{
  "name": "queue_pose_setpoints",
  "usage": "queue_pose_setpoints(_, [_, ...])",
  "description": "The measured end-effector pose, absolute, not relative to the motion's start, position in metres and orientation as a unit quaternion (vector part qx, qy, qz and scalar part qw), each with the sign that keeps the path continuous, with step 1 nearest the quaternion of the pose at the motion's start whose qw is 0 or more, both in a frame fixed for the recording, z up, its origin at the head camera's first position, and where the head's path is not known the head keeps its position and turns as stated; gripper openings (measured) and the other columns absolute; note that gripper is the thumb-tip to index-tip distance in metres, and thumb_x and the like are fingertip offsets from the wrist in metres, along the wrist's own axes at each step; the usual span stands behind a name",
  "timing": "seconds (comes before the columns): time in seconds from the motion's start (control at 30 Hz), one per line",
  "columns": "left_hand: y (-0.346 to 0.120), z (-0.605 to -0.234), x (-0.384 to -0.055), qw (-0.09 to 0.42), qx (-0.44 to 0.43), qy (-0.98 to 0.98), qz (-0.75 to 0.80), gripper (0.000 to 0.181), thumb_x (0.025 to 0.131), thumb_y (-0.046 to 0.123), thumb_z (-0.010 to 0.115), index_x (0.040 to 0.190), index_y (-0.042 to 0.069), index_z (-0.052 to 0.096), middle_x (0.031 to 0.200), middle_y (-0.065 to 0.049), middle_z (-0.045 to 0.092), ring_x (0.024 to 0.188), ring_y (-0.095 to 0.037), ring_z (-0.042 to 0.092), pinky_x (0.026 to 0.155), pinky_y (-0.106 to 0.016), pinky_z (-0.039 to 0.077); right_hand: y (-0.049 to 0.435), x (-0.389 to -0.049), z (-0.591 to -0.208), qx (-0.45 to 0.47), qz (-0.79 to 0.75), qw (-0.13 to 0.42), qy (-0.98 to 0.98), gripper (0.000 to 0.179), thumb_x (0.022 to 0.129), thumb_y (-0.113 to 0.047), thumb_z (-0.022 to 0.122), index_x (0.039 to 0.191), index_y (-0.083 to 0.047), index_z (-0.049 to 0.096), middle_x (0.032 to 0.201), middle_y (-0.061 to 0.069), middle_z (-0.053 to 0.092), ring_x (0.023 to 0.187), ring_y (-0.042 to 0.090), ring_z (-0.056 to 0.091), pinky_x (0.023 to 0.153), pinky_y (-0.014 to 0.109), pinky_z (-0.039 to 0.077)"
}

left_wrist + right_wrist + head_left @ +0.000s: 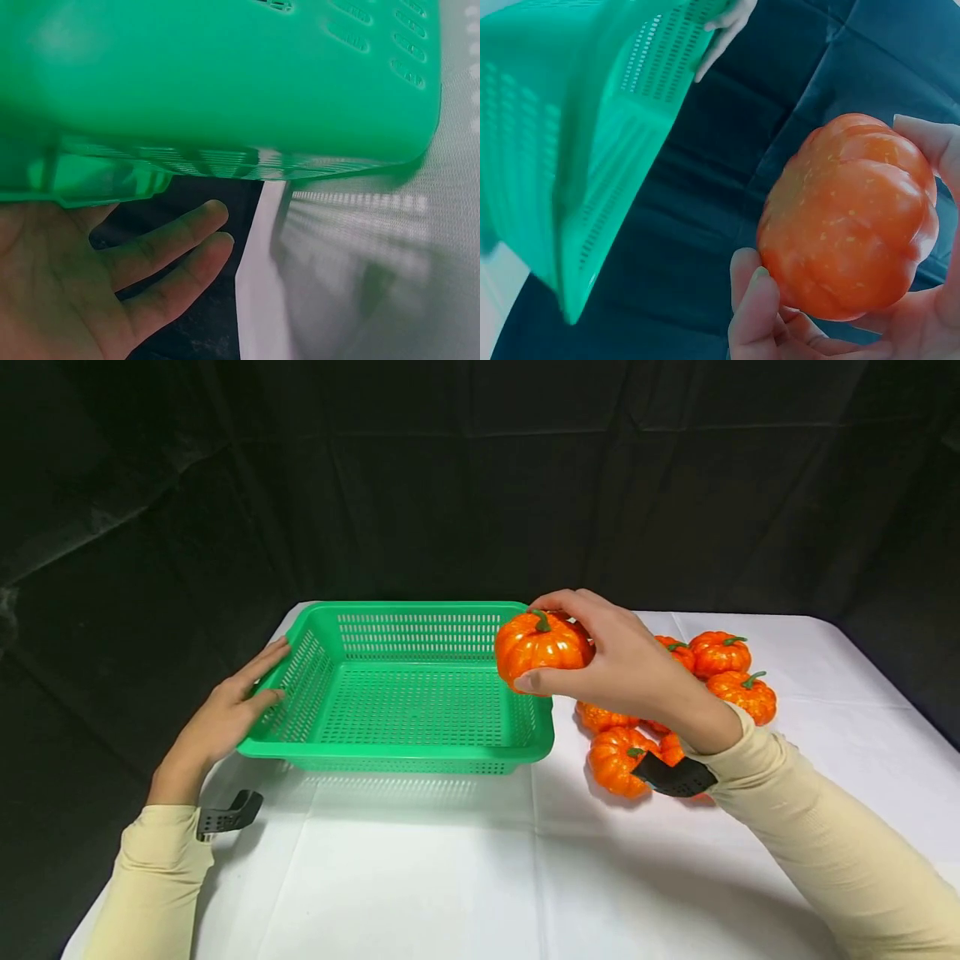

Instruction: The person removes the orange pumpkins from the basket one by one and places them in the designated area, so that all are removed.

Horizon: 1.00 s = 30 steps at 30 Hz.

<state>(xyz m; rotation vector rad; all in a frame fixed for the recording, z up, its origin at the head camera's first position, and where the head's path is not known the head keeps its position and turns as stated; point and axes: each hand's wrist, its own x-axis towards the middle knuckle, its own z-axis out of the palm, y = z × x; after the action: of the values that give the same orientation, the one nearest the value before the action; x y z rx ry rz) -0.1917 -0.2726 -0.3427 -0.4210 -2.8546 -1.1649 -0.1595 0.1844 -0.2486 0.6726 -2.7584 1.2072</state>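
My right hand (600,652) holds a small glossy orange pumpkin (542,647) with a green stem, thumb on the near side and fingers round the back. It is raised over the right end of a green plastic basket (408,752). From the right wrist view, the pumpkin's underside (847,225) shows between thumb and fingers. The left hand (228,710) touches the basket's left rim. Straight, spread fingers (176,247) appear beside the basket's outer wall in the left wrist view; part of that hand is hidden by the rim.
Several more orange pumpkins (618,762) are grouped on the white-covered table (420,868) right of the basket, partly hidden by the right arm. A black curtain (480,510) hangs behind the table. Each wrist carries a black strap mount (234,812).
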Motion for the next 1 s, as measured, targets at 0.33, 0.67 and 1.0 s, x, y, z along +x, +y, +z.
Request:
queue_pose_setpoints(0.33, [-0.271, -0.346, -0.192, 0.011, -0.132, -0.917, -0.377, 0.064, 0.108, 0.014, 0.047, 0.168, 0.016, 0.022, 0.173, -0.010, 0.012, 0.150, -0.050, 0.019, 0.107, -0.076, 0.021, 0.223, -0.144, -0.251, 0.144, 0.414, -0.006, -0.899, 0.062, 0.088, -0.036, 0.084, 0.141, -0.026, 0.053, 0.124, 0.003, 0.059, 0.103, 0.027, 0.060, 0.081, 0.043, 0.056])
queue_pose_setpoints(0.67, [-0.270, -0.346, -0.194, 0.016, -0.142, -0.916, -0.375, 0.064, 0.108, 0.014, 0.047, 0.167, 0.014, 0.023, 0.173, -0.010, 0.013, 0.152, -0.048, 0.016, 0.109, -0.076, 0.019, 0.258, -0.138, -0.257, 0.103, 0.383, 0.019, -0.918, 0.058, 0.091, -0.035, 0.081, 0.141, -0.026, 0.054, 0.122, 0.004, 0.062, 0.105, 0.027, 0.059, 0.081, 0.037, 0.055])
queue_pose_setpoints(1.0, [-0.273, -0.342, -0.192, 0.013, -0.136, -0.920, -0.368, 0.064, 0.108, 0.014, 0.047, 0.167, 0.015, 0.022, 0.173, -0.010, 0.012, 0.152, -0.049, 0.016, 0.108, -0.076, 0.019, 0.290, -0.136, -0.276, 0.062, 0.359, 0.016, -0.931, 0.066, 0.091, -0.039, 0.081, 0.146, -0.021, 0.050, 0.129, 0.009, 0.057, 0.108, 0.031, 0.054, 0.074, 0.030, 0.054])
